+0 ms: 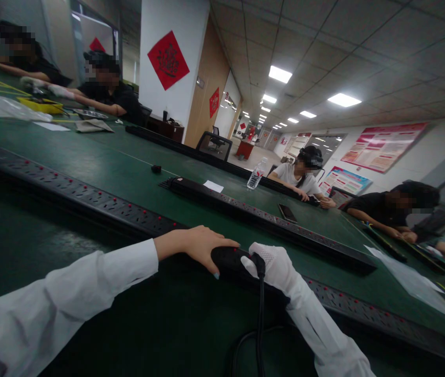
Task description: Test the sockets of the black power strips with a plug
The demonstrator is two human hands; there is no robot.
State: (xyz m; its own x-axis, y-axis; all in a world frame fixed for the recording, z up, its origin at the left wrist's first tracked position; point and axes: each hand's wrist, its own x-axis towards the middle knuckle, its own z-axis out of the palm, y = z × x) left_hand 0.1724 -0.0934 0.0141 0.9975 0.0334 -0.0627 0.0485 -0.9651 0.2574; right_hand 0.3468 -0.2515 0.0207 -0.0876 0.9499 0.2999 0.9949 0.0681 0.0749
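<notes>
A long black power strip (pixel 100 201) with rows of sockets and small red parts runs slantwise across the green table. My left hand (pixel 197 243), bare, grips the strip from above, its thumb on the near side and its fingers reaching over the far side. Just right of it, my right hand (pixel 275 264) in a white glove is closed round a black plug (pixel 259 263) at the strip's top. From the plug a black cable (pixel 260 319) hangs down and loops at the bottom of the view. Whether the prongs sit in a socket is hidden.
A second power strip (pixel 269 222) lies beyond, near a phone (pixel 287 213), a white paper (pixel 213 186) and a tilted water bottle (pixel 257 174). A small black piece (pixel 156 169) lies farther left. Several people sit around the table; a yellow tray (pixel 42 106) is at far left.
</notes>
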